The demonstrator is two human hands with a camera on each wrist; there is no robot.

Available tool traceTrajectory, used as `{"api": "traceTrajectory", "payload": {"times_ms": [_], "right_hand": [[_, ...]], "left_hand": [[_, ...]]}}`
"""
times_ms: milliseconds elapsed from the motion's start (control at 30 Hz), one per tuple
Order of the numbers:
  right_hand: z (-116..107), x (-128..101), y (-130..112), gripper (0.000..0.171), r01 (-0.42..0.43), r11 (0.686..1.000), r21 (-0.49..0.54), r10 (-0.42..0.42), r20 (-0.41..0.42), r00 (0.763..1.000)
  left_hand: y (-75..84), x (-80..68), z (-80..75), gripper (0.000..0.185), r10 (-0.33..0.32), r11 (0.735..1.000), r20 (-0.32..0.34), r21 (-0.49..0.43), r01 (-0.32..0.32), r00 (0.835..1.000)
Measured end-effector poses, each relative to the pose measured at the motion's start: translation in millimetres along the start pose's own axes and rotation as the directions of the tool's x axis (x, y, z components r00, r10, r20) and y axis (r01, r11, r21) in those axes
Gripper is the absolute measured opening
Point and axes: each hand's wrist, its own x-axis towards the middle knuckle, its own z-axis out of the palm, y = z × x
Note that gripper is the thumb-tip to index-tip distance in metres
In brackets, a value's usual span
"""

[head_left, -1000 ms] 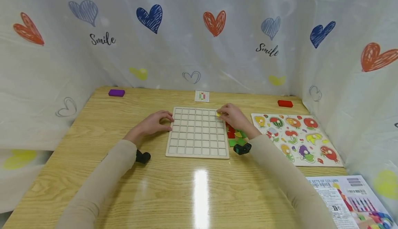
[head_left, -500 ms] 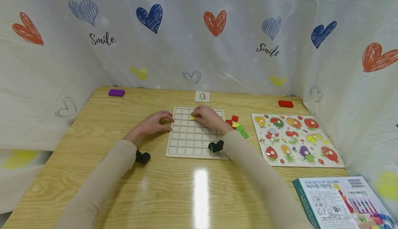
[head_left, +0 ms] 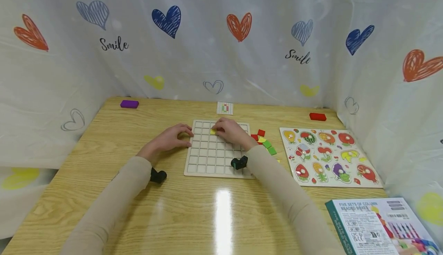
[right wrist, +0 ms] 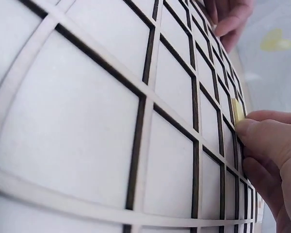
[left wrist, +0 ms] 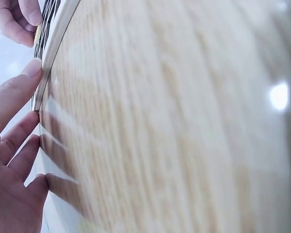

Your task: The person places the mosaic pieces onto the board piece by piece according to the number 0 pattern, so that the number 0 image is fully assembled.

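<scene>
Counts on the wooden table (head_left: 114,139)

One grid board (head_left: 207,159), one fruit puzzle (head_left: 328,157), one pattern card (head_left: 225,108), one boxed set (head_left: 377,226), two hands, one purple block (head_left: 129,104), one red block (head_left: 317,116).

Both arms wear long, close-fitting beige knit sleeves reaching to the wrists. A small black camera unit (head_left: 159,175) sits under the left wrist, another (head_left: 239,162) under the right; hands are bare.

You have the grid board (head_left: 219,149) at the middle of the desk (head_left: 104,132). Your left hand (head_left: 168,138) rests at its left edge; your right hand (head_left: 231,131) lies on its far rows with a tile (head_left: 213,131). Loose tiles (head_left: 263,140) lie just right of the board, the puzzle (head_left: 328,155) farther right, the box (head_left: 380,226) nearer you. A card (head_left: 225,108) lies behind the board.
</scene>
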Motion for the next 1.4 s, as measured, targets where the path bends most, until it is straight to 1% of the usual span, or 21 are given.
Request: {"api": "traceTrajectory", "payload": {"times_ms": [67, 300, 467, 633, 767, 867, 1033, 1200, 1400], "right_hand": [[-0.5, -0.4, 0.6, 0.022, -0.004, 1.0, 0.007, 0.004, 0.005, 1.0], [-0.7, -1.0, 0.6, 0.027, 0.029, 0.999, 0.025, -0.029, 0.003, 1.0], [1.1, -1.7, 0.3, 0.025, 0.021, 1.0, 0.02, -0.021, 0.002, 1.0], [1.2, -3.2, -0.7, 0.025, 0.005, 1.0, 0.017, -0.005, 0.006, 1.0], [0.2, -5.4, -0.6, 0.029, -0.003, 0.999, 0.052, 0.003, 0.006, 1.0], [-2.1, -9.8, 1.3, 0.031, -0.031, 0.994, 0.105, 0.032, -0.013, 0.999], [-11.8, -27.2, 8.5, 0.03, -0.113, 0.979, 0.169, 0.123, -0.049, 0.991], [-26.5, -56.3, 20.9, 0.031, -0.196, 0.957, 0.214, 0.217, -0.08, 0.973], [-43.0, -97.4, 36.6, 0.031, -0.278, 0.941, 0.193, 0.305, -0.131, 0.943]], "left_hand": [[-0.2, 0.6, 0.0, 0.033, 0.001, 1.0, 0.001, -0.001, -0.001, 1.0], [-1.9, 1.5, 0.1, 0.033, 0.002, 1.0, 0.0, 0.018, -0.002, 1.0], [-0.5, 0.7, 0.1, 0.033, -0.003, 1.0, 0.002, 0.009, 0.003, 1.0], [-0.1, 0.7, 0.2, 0.033, 0.008, 1.0, 0.004, 0.013, -0.008, 1.0], [-1.3, 1.5, 0.4, 0.032, 0.01, 1.0, 0.001, 0.017, -0.01, 1.0], [-2.5, 1.6, 0.6, 0.032, 0.015, 1.0, -0.001, 0.015, -0.015, 1.0], [-3.9, 1.5, 1.4, 0.032, 0.028, 1.0, 0.001, 0.009, -0.028, 1.0], [-2.3, 0.8, 1.1, 0.034, 0.023, 1.0, 0.003, 0.005, -0.023, 1.0], [-2.4, 1.3, 0.7, 0.034, 0.023, 1.0, 0.002, 0.009, -0.023, 1.0]]}}
